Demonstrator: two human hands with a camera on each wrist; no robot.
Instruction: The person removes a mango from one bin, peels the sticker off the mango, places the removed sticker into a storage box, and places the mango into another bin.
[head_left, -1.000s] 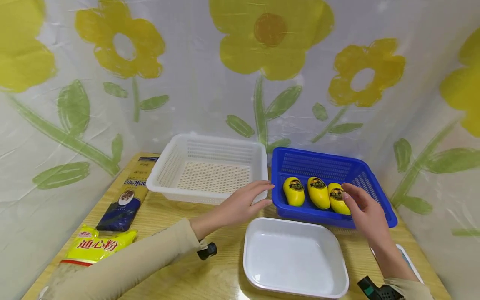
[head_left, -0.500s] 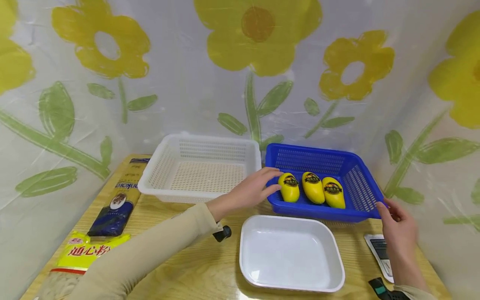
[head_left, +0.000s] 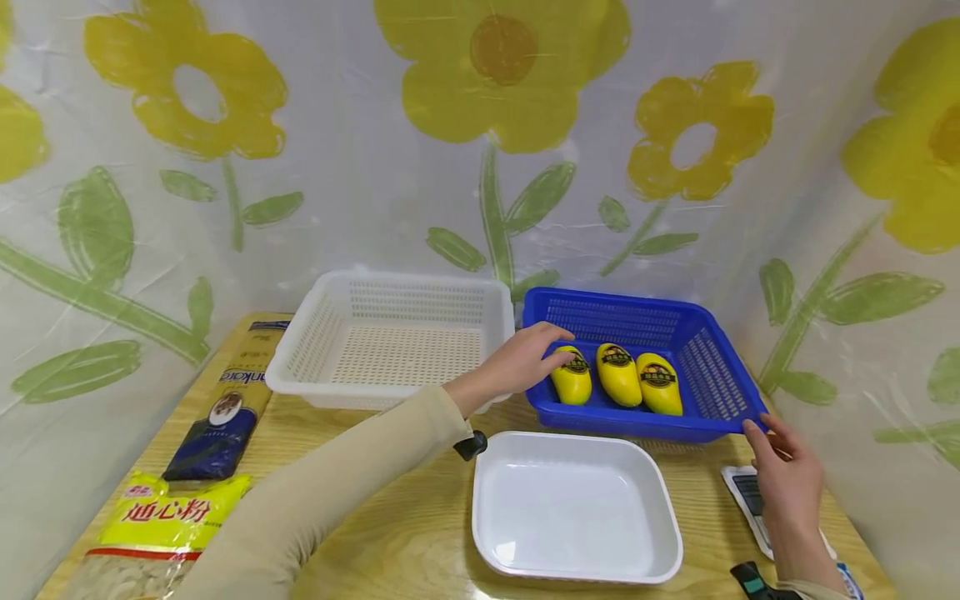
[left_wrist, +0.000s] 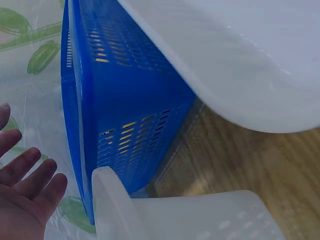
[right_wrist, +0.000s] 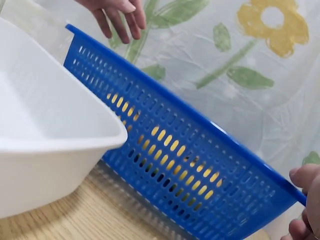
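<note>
Three yellow mangoes with dark labels, among them a middle mango (head_left: 618, 375), lie in a row inside a blue plastic basket (head_left: 720, 429). My left hand (head_left: 522, 358) reaches over the basket's left rim, fingers loosely spread beside the leftmost mango (head_left: 572, 383). In the right wrist view that left hand (right_wrist: 117, 15) hangs above the rim with nothing in it. My right hand (head_left: 787, 471) pinches the basket's front right corner, thumb (right_wrist: 302, 175) on the rim. Through the basket's slots the mangoes show yellow.
A white slotted basket (head_left: 300, 387) stands to the left of the blue one. In front is a white tray (head_left: 577, 508). A pasta pack (head_left: 217, 412) and a yellow-topped bag (head_left: 161, 517) lie at the left. A flat packet (head_left: 742, 500) is beside my right forearm.
My right hand has moved from the rightmost mango to the basket's front right corner and now grips it. My left hand has moved in over the left rim, by the leftmost mango.
</note>
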